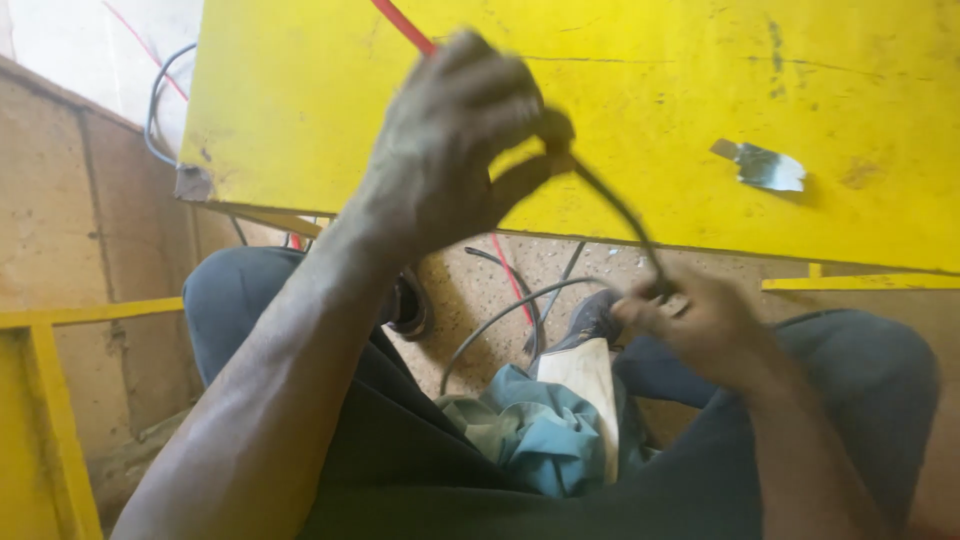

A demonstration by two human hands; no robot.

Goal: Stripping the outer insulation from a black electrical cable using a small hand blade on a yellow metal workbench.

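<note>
Stretching between the two hands, a dark cable [612, 205] runs slanted in front of the yellow counter [700, 90]. The left hand [450, 150] is raised and its fingers [505, 95] are curled tight around the upper end of the cable, though this part is blurred. The right hand [700, 325] is lower, above the knee, and its fingers pinch the lower end. More grey cables [500, 320] lie on the floor [470, 290] between the legs. A teal cloth [535, 435] rests on the lap. A red wire [402, 25] crosses the counter behind the left hand.
</note>
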